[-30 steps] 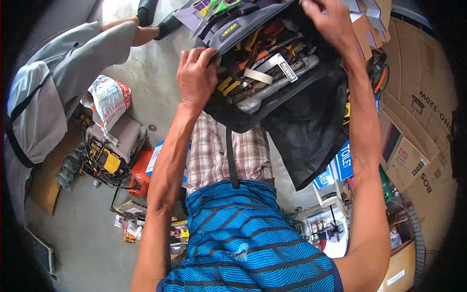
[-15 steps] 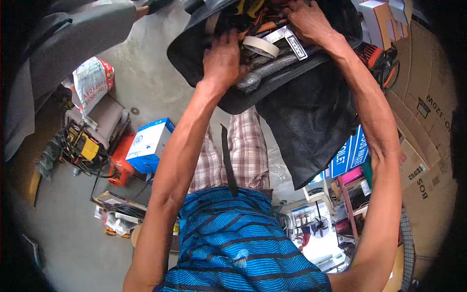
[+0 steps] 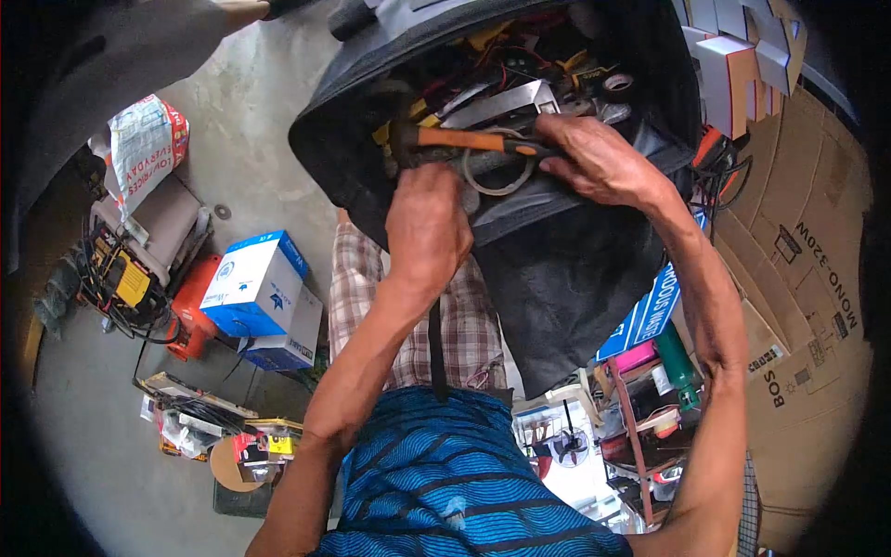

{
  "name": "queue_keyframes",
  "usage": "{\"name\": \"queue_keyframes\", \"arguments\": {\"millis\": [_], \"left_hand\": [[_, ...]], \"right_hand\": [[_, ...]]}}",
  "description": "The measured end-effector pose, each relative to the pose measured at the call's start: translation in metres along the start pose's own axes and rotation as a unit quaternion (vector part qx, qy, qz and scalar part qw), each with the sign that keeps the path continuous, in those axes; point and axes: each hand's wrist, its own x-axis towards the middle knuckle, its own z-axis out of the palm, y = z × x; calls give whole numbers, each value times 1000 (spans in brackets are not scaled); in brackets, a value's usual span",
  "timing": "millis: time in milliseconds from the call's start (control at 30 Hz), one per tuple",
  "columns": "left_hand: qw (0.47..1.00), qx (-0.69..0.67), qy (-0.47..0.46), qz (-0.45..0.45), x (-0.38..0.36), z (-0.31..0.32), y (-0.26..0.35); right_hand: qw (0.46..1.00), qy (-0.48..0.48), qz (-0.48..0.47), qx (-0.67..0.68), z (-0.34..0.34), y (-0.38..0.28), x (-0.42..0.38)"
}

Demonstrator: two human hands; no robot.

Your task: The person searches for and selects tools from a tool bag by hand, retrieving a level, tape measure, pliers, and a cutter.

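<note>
A black tool bag [image 3: 320, 148] gapes at the top, full of mixed tools. Across its opening lies a hammer [image 3: 464, 139] with an orange handle and a dark head at the left. My right hand [image 3: 603, 158] closes thumb and fingers on the handle's black end. Just below the hammer head, my left hand [image 3: 427, 218] is curled at the bag's near edge; what its fingertips hold is hidden. Behind the handle shows a pale tape roll [image 3: 501, 191]. A bent silver metal piece [image 3: 501, 104] and a black tape roll [image 3: 617, 84] sit deeper in the bag.
A blue-and-white box [image 3: 246, 283] stands on the floor at left, beside a red container [image 3: 193, 306] and a machine with cables [image 3: 130, 278]. Large cardboard [image 3: 798, 278] fills the right side. A blue sign [image 3: 640, 316] and a green bottle [image 3: 677, 362] lie below the bag.
The hammer has come up across the bag's opening, with my right hand on its handle. My left hand has curled and drawn back toward me. The tape roll has shifted and tilted.
</note>
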Motion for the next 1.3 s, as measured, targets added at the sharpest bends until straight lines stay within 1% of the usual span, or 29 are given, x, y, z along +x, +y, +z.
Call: {"name": "queue_keyframes", "arguments": {"millis": [33, 67, 133, 167, 200, 267, 300, 367, 433, 467, 500, 533, 567, 600, 667, 800, 833, 867, 900, 933, 967, 1000, 1033, 1067, 1133, 1167, 1200, 1267, 1300], "left_hand": [[996, -12, 83, -14, -2, -1, 3], [996, -13, 81, -17, 2, -1, 5], [991, -42, 124, 24, 19, -4, 7], [990, -2, 131, 45, 27, -5, 6], [990, -1, 133, 50, 37, -4, 3], [989, 74, 111, 70, 52, 0, -4], [989, 74, 108, 69, 54, 1, -3], [999, 31, -32, 10, 61, 2, -2], [998, 52, -32, 26, 57, 6, -4], [996, 70, -37, 40, 52, 9, -5], [996, 70, -40, 40, 49, 11, -7], [995, 71, -13, 63, 46, 12, -9], [993, 72, 16, 87, 46, 13, -12], [993, 73, 17, 90, 49, 10, -11], [995, 58, -61, 59, 53, 6, -9], [994, 75, -34, 70, 44, 9, -3], [998, 34, -10, 57, 41, 11, -3], [999, -8, 15, 43, 38, 15, -3], [999, -10, 15, 43, 34, 18, -3], [998, 2, 44, 53, 31, 22, -2], [995, 14, 72, 64, 29, 24, -3], [995, 14, 73, 63, 28, 24, -3], [995, 26, 75, 64, 29, 24, -2], [994, 38, 77, 67, 30, 22, -2], [993, 66, 79, 63, 31, 21, 1], [990, 93, 81, 61, 31, 21, 3], [991, 93, 82, 60, 34, 20, 4], [994, 93, 47, 45, 41, 16, 7], [993, 94, 51, 45, 45, 16, 8]], "right_hand": [[999, -26, 27, 1, 0, -4, 2], [997, -51, 53, 2, 1, -7, 3], [997, -55, 57, -5, 1, -8, 6], [998, -48, 49, 2, 2, -7, 6], [998, -40, 41, 6, 3, -5, 5], [999, -20, 35, 0, 5, -1, 0], [999, -15, 38, 2, 3, -2, -2], [999, -7, 39, 3, 4, -2, -6], [996, 68, 0, -64, 4, -2, -12], [996, 68, 1, -63, 3, -1, -12], [994, 77, 67, -41, 0, 1, -12], [987, 84, 133, -20, -1, 5, -10], [975, 142, 169, -33, 3, 11, -10], [974, 145, 169, -35, 4, 14, -7], [963, 97, 245, -55, 7, 19, -3], [963, 143, 219, -67, 16, 46, 12], [942, 115, 276, 155, 2, 47, 14], [870, 79, 319, 367, -10, 48, 14], [824, 147, 304, 454, -14, 36, 12], [824, 148, 305, 454, -20, 31, 9], [797, 213, 271, 495, -27, 27, 6], [765, 274, 236, 534, -34, 21, 4], [752, 305, 235, 535, -47, 9, 2], [752, 305, 233, 535, -51, 9, -1], [806, 319, 220, 448, -60, 10, -14], [818, 342, 216, 409, -62, 10, -20], [819, 341, 216, 409, -62, 6, -27], [814, 384, 228, 372, -65, -3, -42], [788, 438, 238, 362, -68, -12, -51]]}}
